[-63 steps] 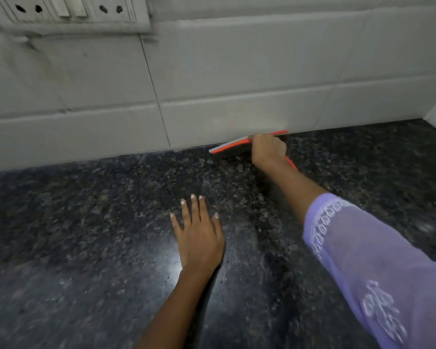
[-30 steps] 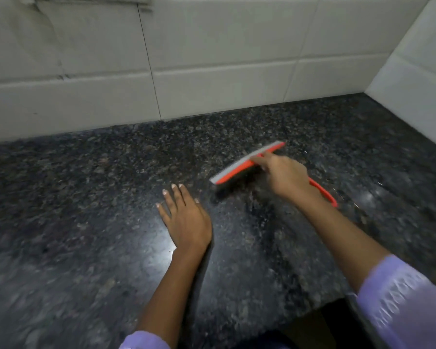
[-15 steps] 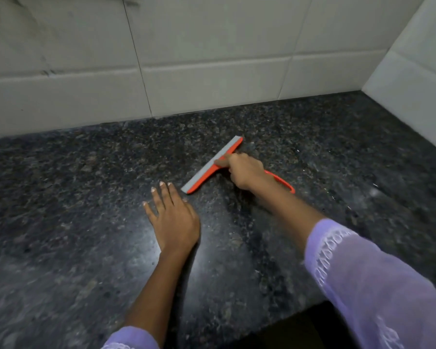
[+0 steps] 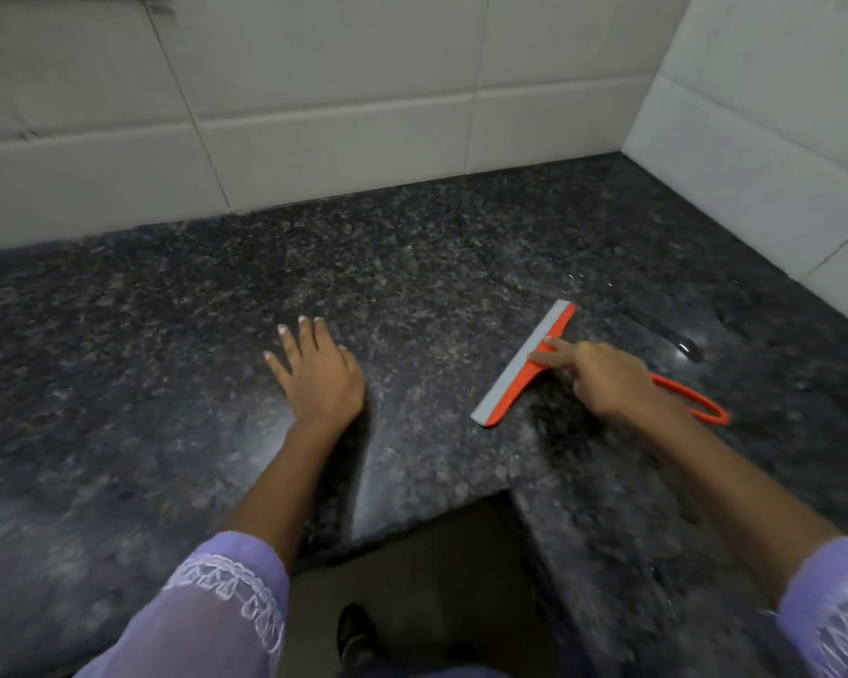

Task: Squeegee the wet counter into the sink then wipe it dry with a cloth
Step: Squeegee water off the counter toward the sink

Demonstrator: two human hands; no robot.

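While my left hand (image 4: pixel 320 371) lies flat and spread on the worktop (image 4: pixel 143 384), my right hand (image 4: pixel 603 379) grasps the orange squeegee (image 4: pixel 520 369), its blade leftward of my fingers, toward the right back corner, handle loop trailing behind my wrist.

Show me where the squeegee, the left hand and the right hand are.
squeegee (image 4: pixel 520 371), head view, on the orange blade holder.
left hand (image 4: pixel 321 376), head view, back of the hand, flat on the counter.
right hand (image 4: pixel 608 379), head view, knuckles over the handle.
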